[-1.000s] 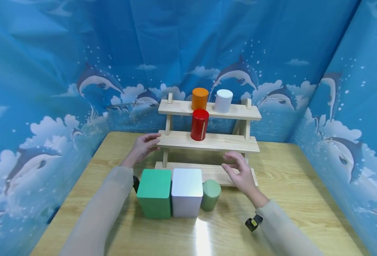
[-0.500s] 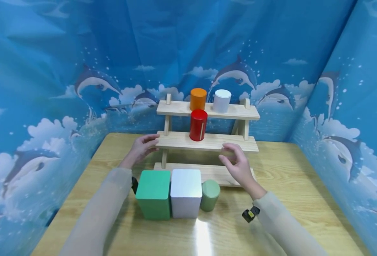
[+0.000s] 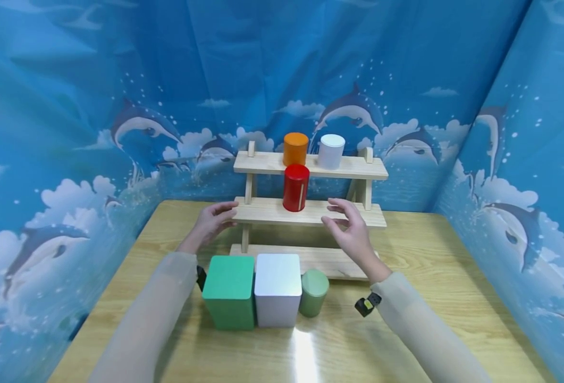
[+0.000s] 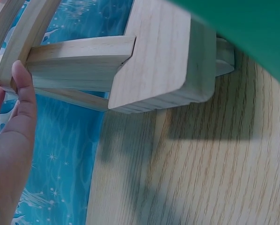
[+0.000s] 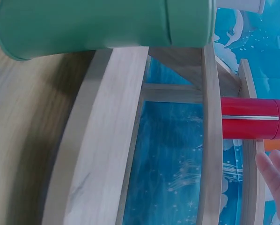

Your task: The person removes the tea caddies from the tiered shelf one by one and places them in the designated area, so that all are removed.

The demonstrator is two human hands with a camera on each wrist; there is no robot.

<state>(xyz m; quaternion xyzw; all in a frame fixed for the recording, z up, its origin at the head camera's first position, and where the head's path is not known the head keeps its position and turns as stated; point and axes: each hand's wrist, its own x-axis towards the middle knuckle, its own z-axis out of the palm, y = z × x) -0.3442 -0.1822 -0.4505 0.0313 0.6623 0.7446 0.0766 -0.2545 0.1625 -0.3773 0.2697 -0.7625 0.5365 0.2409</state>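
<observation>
A three-tier wooden display rack [image 3: 262, 209] stands on the table. My left hand [image 3: 210, 222] pinches the left end of its middle shelf; the left wrist view shows thumb and fingers at the shelf [image 4: 13, 65] end. On that shelf stands a red cylindrical canister [image 3: 294, 189] with a pale vertical stripe. My right hand [image 3: 351, 231] hovers in front of the middle shelf, right of the red canister, fingers loosely bent and holding nothing. On the top shelf are an orange canister [image 3: 295, 149] and a white canister [image 3: 331, 152].
In front of the rack, a green box [image 3: 229, 292], a silvery white box [image 3: 278, 292] and a light green canister [image 3: 314, 292] stand side by side on the wooden table [image 3: 430, 276]. Blue dolphin-print cloth [image 3: 243, 64] hangs behind and along both sides.
My right hand has moved up and slightly left, from before the bottom shelf to the middle shelf. The left hand keeps its grip on the shelf end. The view has shifted slightly.
</observation>
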